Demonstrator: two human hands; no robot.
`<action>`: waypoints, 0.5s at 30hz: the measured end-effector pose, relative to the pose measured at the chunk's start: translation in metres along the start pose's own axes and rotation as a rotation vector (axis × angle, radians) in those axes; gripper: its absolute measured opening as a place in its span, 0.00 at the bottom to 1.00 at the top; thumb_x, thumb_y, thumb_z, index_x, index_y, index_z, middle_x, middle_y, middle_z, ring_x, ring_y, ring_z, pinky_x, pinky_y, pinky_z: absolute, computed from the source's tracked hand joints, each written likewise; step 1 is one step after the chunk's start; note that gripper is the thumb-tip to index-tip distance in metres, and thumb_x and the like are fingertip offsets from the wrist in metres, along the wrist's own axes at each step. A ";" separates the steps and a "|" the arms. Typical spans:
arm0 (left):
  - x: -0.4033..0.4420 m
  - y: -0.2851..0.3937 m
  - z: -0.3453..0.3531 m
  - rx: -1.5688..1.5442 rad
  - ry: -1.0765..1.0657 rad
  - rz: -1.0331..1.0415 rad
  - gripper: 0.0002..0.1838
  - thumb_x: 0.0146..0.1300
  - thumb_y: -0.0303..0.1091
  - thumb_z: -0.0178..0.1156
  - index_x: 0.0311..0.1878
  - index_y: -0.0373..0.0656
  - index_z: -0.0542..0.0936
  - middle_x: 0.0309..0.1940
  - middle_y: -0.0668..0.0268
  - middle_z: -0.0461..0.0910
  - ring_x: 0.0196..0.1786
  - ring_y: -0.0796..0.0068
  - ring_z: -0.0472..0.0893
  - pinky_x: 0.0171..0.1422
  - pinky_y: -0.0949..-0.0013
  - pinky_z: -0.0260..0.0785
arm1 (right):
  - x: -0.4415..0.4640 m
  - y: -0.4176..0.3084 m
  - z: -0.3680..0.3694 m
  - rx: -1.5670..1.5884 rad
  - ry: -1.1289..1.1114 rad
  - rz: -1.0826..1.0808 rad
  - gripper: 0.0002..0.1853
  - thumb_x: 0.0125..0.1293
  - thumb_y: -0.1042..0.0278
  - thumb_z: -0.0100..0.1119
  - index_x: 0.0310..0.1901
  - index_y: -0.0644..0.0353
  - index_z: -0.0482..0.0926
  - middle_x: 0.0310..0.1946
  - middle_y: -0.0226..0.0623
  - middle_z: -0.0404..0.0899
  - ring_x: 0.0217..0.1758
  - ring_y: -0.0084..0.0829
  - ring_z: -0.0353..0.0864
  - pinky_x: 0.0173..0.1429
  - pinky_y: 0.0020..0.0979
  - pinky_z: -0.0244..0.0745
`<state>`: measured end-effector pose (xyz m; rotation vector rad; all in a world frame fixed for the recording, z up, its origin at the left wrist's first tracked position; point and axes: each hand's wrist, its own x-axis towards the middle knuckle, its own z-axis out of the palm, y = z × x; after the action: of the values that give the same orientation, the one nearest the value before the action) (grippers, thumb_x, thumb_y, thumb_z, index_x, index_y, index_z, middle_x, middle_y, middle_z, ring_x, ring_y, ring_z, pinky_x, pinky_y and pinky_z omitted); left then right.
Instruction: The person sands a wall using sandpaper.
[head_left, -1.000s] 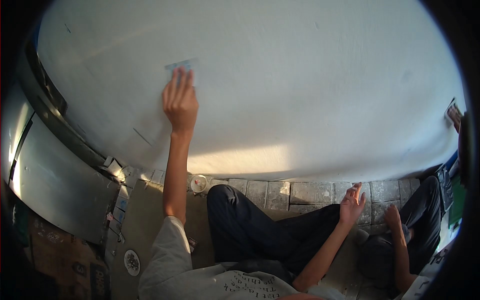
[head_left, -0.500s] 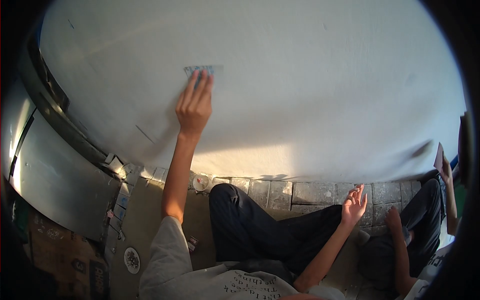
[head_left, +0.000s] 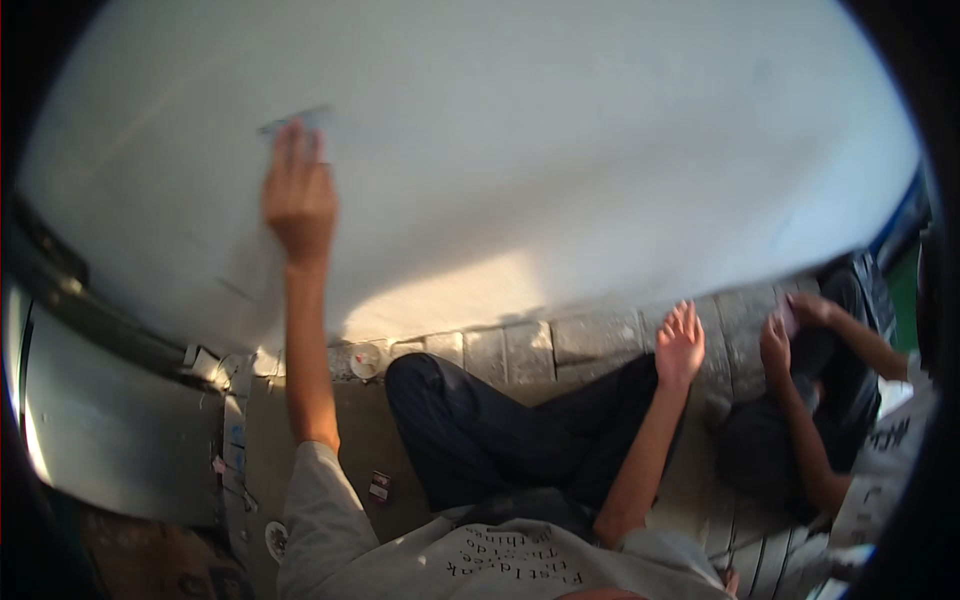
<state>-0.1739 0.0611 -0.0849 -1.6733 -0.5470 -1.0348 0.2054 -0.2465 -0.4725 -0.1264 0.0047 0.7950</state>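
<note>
My left hand (head_left: 300, 205) reaches up against the pale wall (head_left: 560, 130). Its fingers press a thin piece of sandpaper (head_left: 318, 117) flat on the surface; motion blurs the sheet, and the fingers cover much of it. Over my bent right knee, my right hand (head_left: 680, 345) is raised with its fingers stretched out and nothing in it. My legs in dark trousers (head_left: 480, 430) are folded in front of the wall.
At the right another person's hands (head_left: 785, 335) hold a small pinkish sheet. A round white lid-like object (head_left: 364, 361) sits at the wall's foot. A small red-and-white box (head_left: 379, 487) lies beside me. A grey metal panel (head_left: 120, 430) stands at the left.
My left hand has slid the sandpaper left and slightly up along the wall. My right hand's fingers have straightened. The other person's hands have come together around the pinkish sheet. The view has shifted.
</note>
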 end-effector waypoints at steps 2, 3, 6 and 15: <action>-0.003 -0.014 0.007 0.044 0.045 -0.109 0.19 0.63 0.23 0.63 0.57 0.46 0.85 0.63 0.63 0.81 0.66 0.63 0.80 0.63 0.62 0.75 | -0.005 0.008 0.019 -0.090 0.082 -0.027 0.27 0.76 0.57 0.51 0.74 0.53 0.64 0.64 0.38 0.73 0.57 0.34 0.76 0.49 0.33 0.73; -0.001 -0.011 0.006 0.073 0.042 -0.141 0.20 0.61 0.23 0.66 0.57 0.48 0.86 0.63 0.67 0.82 0.65 0.64 0.80 0.64 0.62 0.75 | -0.007 0.012 0.026 -0.142 0.126 -0.047 0.28 0.76 0.57 0.51 0.75 0.52 0.63 0.65 0.38 0.72 0.58 0.34 0.76 0.51 0.34 0.73; 0.004 0.012 0.000 0.071 0.007 -0.034 0.20 0.60 0.24 0.68 0.57 0.50 0.86 0.62 0.70 0.82 0.64 0.67 0.81 0.62 0.64 0.77 | -0.008 0.024 0.032 -0.428 0.108 -0.072 0.31 0.76 0.54 0.53 0.76 0.54 0.59 0.62 0.37 0.74 0.60 0.33 0.76 0.55 0.36 0.73; 0.004 0.003 0.004 0.065 0.026 0.022 0.19 0.63 0.25 0.66 0.57 0.53 0.86 0.61 0.70 0.83 0.60 0.68 0.83 0.60 0.65 0.78 | -0.007 0.026 0.037 -0.517 0.127 -0.085 0.31 0.77 0.53 0.52 0.76 0.56 0.59 0.60 0.34 0.75 0.62 0.32 0.74 0.59 0.37 0.71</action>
<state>-0.1677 0.0626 -0.0834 -1.6034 -0.5387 -1.0115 0.1803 -0.2294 -0.4380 -0.6624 -0.0860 0.6880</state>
